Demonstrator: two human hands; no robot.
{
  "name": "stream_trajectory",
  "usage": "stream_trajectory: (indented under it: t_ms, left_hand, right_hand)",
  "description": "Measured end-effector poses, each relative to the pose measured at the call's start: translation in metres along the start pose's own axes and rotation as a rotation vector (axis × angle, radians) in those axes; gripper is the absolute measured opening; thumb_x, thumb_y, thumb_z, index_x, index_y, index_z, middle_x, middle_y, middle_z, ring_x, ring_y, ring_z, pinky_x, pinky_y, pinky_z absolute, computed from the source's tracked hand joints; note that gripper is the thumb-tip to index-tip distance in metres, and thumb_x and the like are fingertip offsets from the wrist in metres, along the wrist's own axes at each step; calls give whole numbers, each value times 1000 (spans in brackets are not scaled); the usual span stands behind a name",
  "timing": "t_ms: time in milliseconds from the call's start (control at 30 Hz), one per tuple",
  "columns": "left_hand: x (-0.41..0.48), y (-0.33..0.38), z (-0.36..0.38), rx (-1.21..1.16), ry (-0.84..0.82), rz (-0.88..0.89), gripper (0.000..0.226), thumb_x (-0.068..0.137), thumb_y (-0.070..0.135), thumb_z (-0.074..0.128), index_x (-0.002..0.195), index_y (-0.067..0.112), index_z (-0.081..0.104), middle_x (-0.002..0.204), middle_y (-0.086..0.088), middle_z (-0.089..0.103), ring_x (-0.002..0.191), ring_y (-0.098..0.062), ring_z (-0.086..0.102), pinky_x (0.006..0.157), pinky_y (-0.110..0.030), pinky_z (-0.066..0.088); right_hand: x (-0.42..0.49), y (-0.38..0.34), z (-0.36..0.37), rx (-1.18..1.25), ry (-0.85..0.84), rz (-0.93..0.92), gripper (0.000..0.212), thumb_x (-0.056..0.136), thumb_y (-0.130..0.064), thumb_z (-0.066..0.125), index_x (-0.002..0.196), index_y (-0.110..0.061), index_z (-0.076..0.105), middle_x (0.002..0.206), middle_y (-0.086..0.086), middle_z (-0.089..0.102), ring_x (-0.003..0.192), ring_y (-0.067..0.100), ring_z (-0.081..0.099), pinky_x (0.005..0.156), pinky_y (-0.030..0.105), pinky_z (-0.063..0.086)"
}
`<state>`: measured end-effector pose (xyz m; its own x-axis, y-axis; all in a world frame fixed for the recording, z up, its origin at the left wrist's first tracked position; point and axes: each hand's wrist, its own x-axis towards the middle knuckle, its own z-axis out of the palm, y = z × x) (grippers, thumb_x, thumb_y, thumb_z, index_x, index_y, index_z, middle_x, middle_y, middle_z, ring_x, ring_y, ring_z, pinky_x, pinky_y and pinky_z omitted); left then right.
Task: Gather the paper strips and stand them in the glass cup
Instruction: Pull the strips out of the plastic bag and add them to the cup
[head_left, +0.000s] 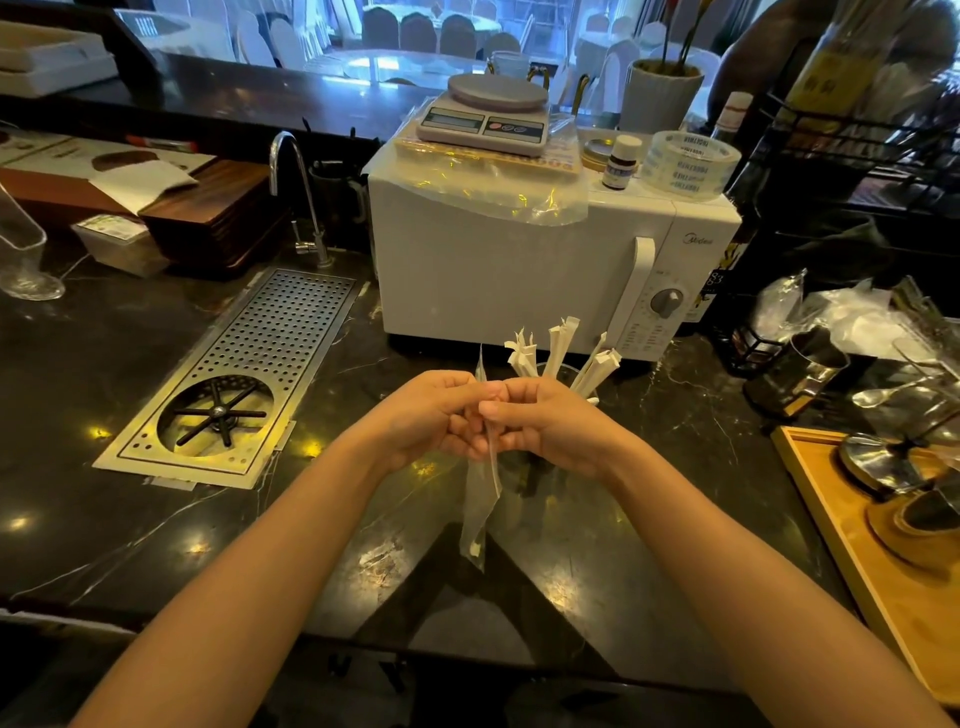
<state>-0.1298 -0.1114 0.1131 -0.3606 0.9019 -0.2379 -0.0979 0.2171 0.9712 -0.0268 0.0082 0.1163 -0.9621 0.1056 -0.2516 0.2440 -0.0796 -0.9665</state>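
Both forearms reach in over the dark counter (130, 493), and my left hand (431, 415) and right hand (545, 423) meet, fingers pinched together on a thin clear plastic sleeve (478, 512) that hangs down between them. I judge I hold it upright so its paper strip can slide out; one small white piece sits near its bottom. Just behind my knuckles, several paper strips (558, 351) already stand fanned in the glass cup (563, 371), close by for the next.
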Motion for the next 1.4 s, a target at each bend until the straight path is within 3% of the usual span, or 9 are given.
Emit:
stream_trajectory:
  t_ms: [200,333,567,767,900,1100,1200,1333,1400]
  left_hand:
    - [1,1,-2,11,-10,-7,22,89,27,50,81,9,59,65,-5,64,52,-10,60,50,-17,51]
    - [2,3,-4,125,-54,-37,27,92,28,43,80,9,59,67,-6,61,49,-10,56,48,-16,48]
    - [4,2,-5,81,-83,-19,29,95,19,37,75,10,57,60,-4,56,47,-7,55,50,-17,49]
    - [8,-1,-7,-112,-104,59,27,94,15,37,75,8,55,54,3,61,46,-5,57,50,-14,50]
    - [10,-1,-6,-109,-67,142,32,93,13,38,65,8,52,51,1,62,45,-7,57,52,-17,52]
    - [12,-3,-7,-103,-35,235,32,89,19,38,62,6,48,48,-1,62,49,-14,60,60,-27,53]
    - [14,-4,-9,-226,21,227,28,92,14,35,71,1,49,54,-10,60,52,-17,64,58,-28,57]
    - [14,0,-10,-188,129,227,34,93,7,35,60,6,46,46,-2,54,40,-8,54,45,-18,50]
    - [12,6,-17,-104,146,204,34,91,5,39,58,7,47,43,1,54,38,-7,53,44,-17,48]
  right_hand:
    - [1,-1,2,26,10,-11,17,90,-3,48,86,-12,61,83,7,62,74,15,64,72,23,56]
    - [2,-4,7,-98,21,-29,21,91,-5,45,79,-13,60,78,6,62,72,15,62,70,21,54]
    - [3,-7,6,-281,35,27,29,94,-13,41,71,-10,59,57,0,53,43,3,52,46,13,45]
    - [9,-2,2,-126,30,-78,30,94,-10,36,78,1,58,62,8,57,38,3,46,39,10,37]
    - [15,2,4,17,34,-140,33,95,-6,33,74,1,57,53,-2,67,37,4,48,38,10,38]
    - [24,3,5,60,44,-193,37,94,-6,31,67,0,56,49,-1,66,50,23,45,52,25,37]
    - [27,3,5,176,69,-214,35,93,-4,28,67,0,51,53,16,51,36,8,45,40,17,33]
    - [32,0,4,133,96,-211,32,92,-4,31,70,6,52,70,22,49,35,5,50,38,15,32]
    - [32,-5,1,33,123,-161,33,92,-4,36,61,0,49,56,16,50,33,3,43,34,12,31]
